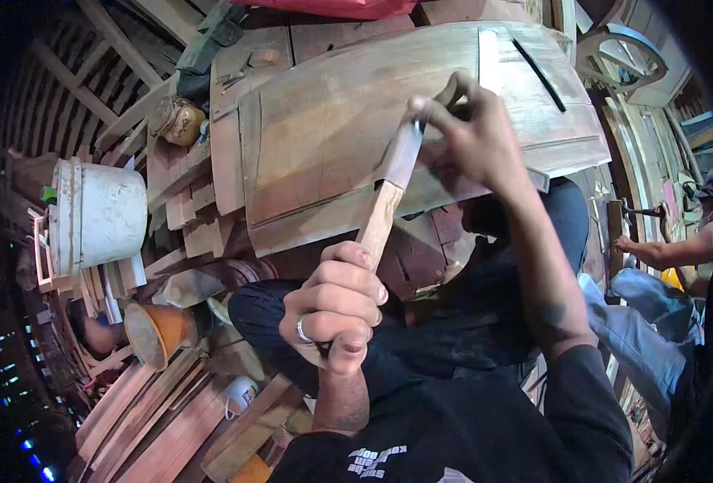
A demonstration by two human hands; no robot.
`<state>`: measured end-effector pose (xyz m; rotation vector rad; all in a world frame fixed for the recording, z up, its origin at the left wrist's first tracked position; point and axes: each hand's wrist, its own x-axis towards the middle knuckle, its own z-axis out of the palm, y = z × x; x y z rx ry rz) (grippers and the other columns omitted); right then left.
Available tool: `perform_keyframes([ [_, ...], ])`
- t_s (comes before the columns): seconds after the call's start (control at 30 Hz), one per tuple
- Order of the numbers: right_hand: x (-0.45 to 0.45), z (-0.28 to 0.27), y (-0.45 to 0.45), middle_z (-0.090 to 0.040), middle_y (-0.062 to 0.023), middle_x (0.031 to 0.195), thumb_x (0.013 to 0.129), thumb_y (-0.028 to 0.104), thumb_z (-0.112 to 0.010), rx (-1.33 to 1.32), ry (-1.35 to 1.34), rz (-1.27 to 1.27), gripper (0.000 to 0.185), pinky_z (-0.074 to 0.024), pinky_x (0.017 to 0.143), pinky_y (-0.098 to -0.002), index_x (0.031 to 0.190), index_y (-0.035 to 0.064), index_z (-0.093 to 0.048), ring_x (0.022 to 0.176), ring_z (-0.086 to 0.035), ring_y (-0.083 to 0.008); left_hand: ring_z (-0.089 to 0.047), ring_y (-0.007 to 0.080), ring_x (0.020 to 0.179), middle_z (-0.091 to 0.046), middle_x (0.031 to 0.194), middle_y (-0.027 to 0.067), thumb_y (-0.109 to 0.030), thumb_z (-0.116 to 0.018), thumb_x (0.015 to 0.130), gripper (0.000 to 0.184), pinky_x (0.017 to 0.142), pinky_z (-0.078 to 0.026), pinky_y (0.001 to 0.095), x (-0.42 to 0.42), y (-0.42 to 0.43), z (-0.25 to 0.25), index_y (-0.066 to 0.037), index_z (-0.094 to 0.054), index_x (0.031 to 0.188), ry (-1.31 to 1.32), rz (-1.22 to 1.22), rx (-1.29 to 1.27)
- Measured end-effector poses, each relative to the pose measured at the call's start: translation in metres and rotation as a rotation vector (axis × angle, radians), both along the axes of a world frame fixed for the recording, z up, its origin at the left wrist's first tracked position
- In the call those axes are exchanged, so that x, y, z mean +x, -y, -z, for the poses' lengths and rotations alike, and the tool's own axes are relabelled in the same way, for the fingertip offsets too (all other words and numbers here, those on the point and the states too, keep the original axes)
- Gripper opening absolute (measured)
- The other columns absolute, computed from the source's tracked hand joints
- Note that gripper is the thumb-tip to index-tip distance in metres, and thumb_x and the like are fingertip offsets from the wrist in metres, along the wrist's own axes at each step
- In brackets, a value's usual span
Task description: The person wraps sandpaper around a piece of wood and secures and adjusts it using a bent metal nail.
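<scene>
My left hand (336,306), with a ring on one finger, is closed around the lower part of a narrow wooden stick (381,216). The stick slants up and away from me. A greyish-pink strip that looks like sandpaper (402,157) covers its upper part, with a dark edge standing off the wood at the lower end. At the strip's top end, the thumb and fingers of my right hand (473,133) are pinched together on it. Behind both hands lies a broad wooden panel (332,105) with a curved edge, bearing a pale bar (488,60) and a thin black strip (538,74).
To the left are a white bucket (103,213), a jar (178,121) and an orange container (157,334). A white mug (241,394) sits by long boards (171,427) at lower left. Another person's arm (666,251) and jeans (638,330) show at right.
</scene>
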<state>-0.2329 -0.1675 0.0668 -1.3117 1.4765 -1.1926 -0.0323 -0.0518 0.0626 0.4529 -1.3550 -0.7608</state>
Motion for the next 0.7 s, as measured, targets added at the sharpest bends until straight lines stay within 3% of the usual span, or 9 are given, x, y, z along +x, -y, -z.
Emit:
perform_keyframes([
  [0.03,-0.003,0.006,0.013,-0.064,-0.0094,0.064,0.093,0.026,-0.078,-0.169,-0.169,0.006,0.036,-0.0489,0.050,-0.0314,0.081,-0.0011,-0.058,0.054,-0.059,-0.0124,-0.065,0.0210,0.067,-0.063,0.065,0.0029,-0.027,-0.069,0.093,0.032,0.087,-0.052,0.0466,0.000,-0.001,-0.001,-0.006,-0.061,0.070,0.000,-0.001,-0.007],
  [0.13,0.006,-0.003,-0.019,-0.062,-0.0025,0.065,0.094,0.025,-0.078,0.000,0.106,-0.169,0.033,-0.0410,0.049,-0.0251,0.083,0.0029,-0.055,0.053,-0.052,-0.0066,-0.064,0.0210,0.067,-0.063,0.065,0.0032,-0.026,-0.069,0.092,0.031,0.086,-0.052,0.0467,-0.002,0.000,-0.004,-0.006,-0.061,0.070,0.007,-0.001,0.026],
  [0.23,0.004,-0.001,-0.016,-0.056,0.0016,0.062,0.093,0.024,-0.078,-0.027,0.000,-0.190,0.034,-0.0400,0.049,-0.0248,0.081,0.0040,-0.054,0.054,-0.049,-0.0055,-0.064,0.0214,0.067,-0.064,0.065,0.0035,-0.026,-0.069,0.092,0.031,0.086,-0.052,0.0472,-0.002,0.002,0.000,-0.006,-0.062,0.070,-0.028,-0.002,-0.011],
  [0.27,0.006,-0.006,-0.010,-0.056,0.0019,0.061,0.093,0.024,-0.078,0.086,0.123,-0.057,0.034,-0.0402,0.051,-0.0250,0.080,0.0032,-0.055,0.056,-0.049,-0.0054,-0.065,0.0218,0.067,-0.064,0.065,0.0037,-0.025,-0.069,0.092,0.030,0.087,-0.052,0.0474,-0.002,0.001,-0.002,-0.006,-0.062,0.070,-0.016,0.006,0.000],
  [0.3,-0.008,0.025,0.012,-0.059,-0.0007,0.062,0.093,0.025,-0.078,-0.109,-0.115,-0.022,0.034,-0.0415,0.051,-0.0254,0.081,0.0026,-0.056,0.057,-0.053,-0.0061,-0.065,0.0218,0.067,-0.064,0.065,0.0037,-0.025,-0.069,0.092,0.030,0.087,-0.052,0.0474,-0.002,0.000,-0.003,-0.006,-0.062,0.070,-0.012,0.009,-0.001],
  [0.37,-0.005,0.014,0.006,-0.059,-0.0078,0.060,0.091,0.031,-0.080,-0.070,-0.169,0.040,0.040,-0.0458,0.053,-0.0324,0.080,0.0000,-0.057,0.056,-0.054,-0.0100,-0.065,0.0218,0.067,-0.064,0.066,0.0039,-0.025,-0.068,0.092,0.030,0.087,-0.052,0.0473,-0.004,0.001,-0.006,-0.006,-0.062,0.070,0.001,0.007,0.005],
  [0.43,0.005,-0.003,-0.021,-0.060,-0.0086,0.061,0.092,0.032,-0.078,-0.113,0.007,-0.191,0.041,-0.0464,0.054,-0.0331,0.081,-0.0011,-0.057,0.055,-0.054,-0.0113,-0.065,0.0216,0.068,-0.065,0.066,0.0038,-0.025,-0.068,0.092,0.030,0.086,-0.052,0.0473,-0.003,0.004,-0.005,-0.006,-0.062,0.070,0.013,0.021,-0.020],
  [0.57,0.001,0.003,-0.002,-0.062,-0.0011,0.066,0.095,0.022,-0.077,0.018,-0.011,-0.081,0.031,-0.0430,0.055,-0.0236,0.083,0.0032,-0.056,0.062,-0.053,-0.0039,-0.065,0.0216,0.068,-0.064,0.066,0.0036,-0.026,-0.069,0.092,0.030,0.086,-0.052,0.0475,-0.002,-0.002,-0.005,-0.006,-0.062,0.071,0.017,0.017,0.011],
  [0.7,0.002,-0.003,-0.015,-0.061,-0.0009,0.068,0.095,0.024,-0.076,-0.075,-0.051,-0.212,0.032,-0.0452,0.055,-0.0268,0.084,0.0026,-0.056,0.065,-0.054,-0.0036,-0.064,0.0213,0.068,-0.064,0.067,0.0039,-0.026,-0.069,0.092,0.030,0.087,-0.052,0.0476,-0.004,0.002,-0.005,-0.005,-0.062,0.071,0.009,0.013,-0.010],
])
